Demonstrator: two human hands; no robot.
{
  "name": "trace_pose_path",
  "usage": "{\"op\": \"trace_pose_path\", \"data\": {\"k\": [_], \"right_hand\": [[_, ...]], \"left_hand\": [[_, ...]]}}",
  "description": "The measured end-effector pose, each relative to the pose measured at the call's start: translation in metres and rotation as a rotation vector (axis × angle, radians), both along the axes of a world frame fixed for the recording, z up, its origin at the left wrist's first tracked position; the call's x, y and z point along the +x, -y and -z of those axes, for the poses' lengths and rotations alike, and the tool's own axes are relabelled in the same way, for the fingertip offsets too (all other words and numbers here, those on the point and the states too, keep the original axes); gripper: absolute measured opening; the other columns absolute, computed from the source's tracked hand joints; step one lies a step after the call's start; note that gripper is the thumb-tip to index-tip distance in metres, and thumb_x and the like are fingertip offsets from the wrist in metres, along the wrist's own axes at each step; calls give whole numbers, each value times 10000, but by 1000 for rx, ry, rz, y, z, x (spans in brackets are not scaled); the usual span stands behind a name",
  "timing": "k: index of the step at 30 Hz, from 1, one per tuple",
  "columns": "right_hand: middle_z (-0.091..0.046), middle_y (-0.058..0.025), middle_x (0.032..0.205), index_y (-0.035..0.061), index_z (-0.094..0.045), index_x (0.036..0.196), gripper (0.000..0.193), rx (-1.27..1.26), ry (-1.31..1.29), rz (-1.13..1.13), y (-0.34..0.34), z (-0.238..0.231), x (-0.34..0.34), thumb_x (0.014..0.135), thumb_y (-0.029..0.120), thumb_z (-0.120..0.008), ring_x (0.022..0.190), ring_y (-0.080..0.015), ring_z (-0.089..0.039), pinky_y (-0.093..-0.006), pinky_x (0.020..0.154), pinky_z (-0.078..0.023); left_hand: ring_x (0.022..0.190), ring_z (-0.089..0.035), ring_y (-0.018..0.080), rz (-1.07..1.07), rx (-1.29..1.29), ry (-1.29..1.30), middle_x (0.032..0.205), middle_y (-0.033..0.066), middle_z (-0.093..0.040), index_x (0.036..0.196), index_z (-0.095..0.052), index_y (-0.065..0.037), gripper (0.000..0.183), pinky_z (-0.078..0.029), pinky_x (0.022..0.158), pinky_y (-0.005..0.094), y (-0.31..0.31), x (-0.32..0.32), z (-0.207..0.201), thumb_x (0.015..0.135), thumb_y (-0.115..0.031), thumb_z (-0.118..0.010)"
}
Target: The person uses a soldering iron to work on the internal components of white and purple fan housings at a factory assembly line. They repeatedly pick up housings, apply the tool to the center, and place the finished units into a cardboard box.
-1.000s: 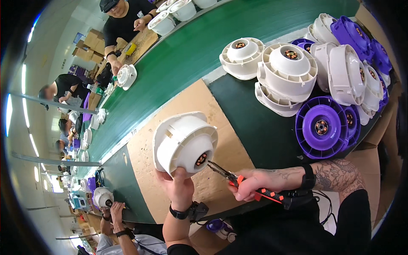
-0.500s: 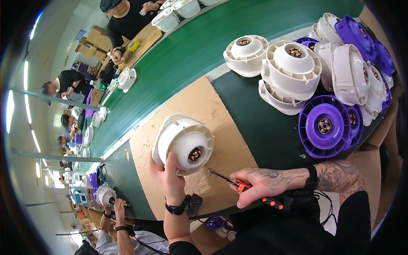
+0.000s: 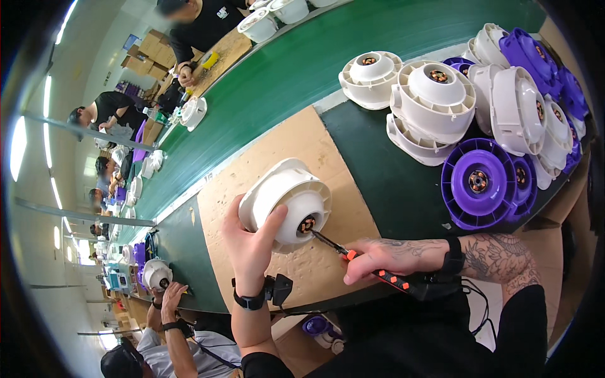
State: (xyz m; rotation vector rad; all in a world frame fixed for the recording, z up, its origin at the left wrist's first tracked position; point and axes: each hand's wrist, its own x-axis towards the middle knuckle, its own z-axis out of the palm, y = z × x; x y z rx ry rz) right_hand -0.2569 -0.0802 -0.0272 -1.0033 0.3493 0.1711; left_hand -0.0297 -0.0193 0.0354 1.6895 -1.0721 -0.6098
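My left hand (image 3: pixel 249 242) grips a white round plastic fan housing (image 3: pixel 296 208), thumb across its dome and fingers behind its flange. The housing is tilted toward me over the cardboard sheet (image 3: pixel 296 138). In its central opening sits a small motor core with copper windings (image 3: pixel 306 224). My right hand (image 3: pixel 372 259) is closed round a slim hand tool (image 3: pixel 331 242) with a black and orange handle. Its dark narrow tip reaches the edge of the opening beside the windings. The tool's exact kind I cannot make out.
White housings (image 3: pixel 435 94) and purple housings (image 3: pixel 477 183) are piled on the right of the dark green table. A green conveyor belt (image 3: pixel 271 82) runs beyond the cardboard. Co-workers sit along the line at left, one near-left person (image 3: pixel 170 302) handling another white housing. A cable hangs by my right forearm.
My left hand has lifted the housing slightly up and to the right. The tool's tip, apart from the housing before, is now at its central opening.
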Motion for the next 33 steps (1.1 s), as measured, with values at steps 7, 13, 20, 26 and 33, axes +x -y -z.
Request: {"op": "trace_pose_path", "data": {"k": [7,13,20,26,33], "right_hand": [[-416,34,624,112,-470,688,330,180,37,58,-9,11,3,869,300,-673,550,-83,-367,-267,521,-280],[-438,22,638,128,-514,680,441,65,48,36,-12,23,6,836,524,-629,530,-100,-375,-296,489,-274],[-435,24,662,132,-545,747,399,140,69,59,-16,27,9,812,510,-654,537,-97,-386,-301,489,-278],[-428,20,675,136,-536,772,402,153,47,64,-16,27,9,799,517,-660,542,-107,-382,-308,496,-263],[-416,20,690,128,-562,829,417,137,33,55,-17,23,9,796,533,-658,547,-111,-370,-307,500,-261]], "left_hand": [[795,-695,155,34,-3,117,903,118,-730,1039,-662,68,399,-559,704,292,1,-7,-3,796,-184,-854],[774,-693,152,42,8,171,878,117,-728,1014,-663,67,390,-556,687,286,1,-14,-8,787,-180,-861],[753,-693,158,89,22,299,847,119,-724,989,-663,66,392,-553,663,292,0,-19,-12,793,-208,-862],[751,-694,159,78,48,241,849,123,-728,984,-665,65,401,-553,666,292,2,-20,-14,789,-221,-867],[743,-694,158,106,49,282,844,120,-729,976,-664,59,400,-553,657,291,2,-21,-14,787,-227,-871]]}}
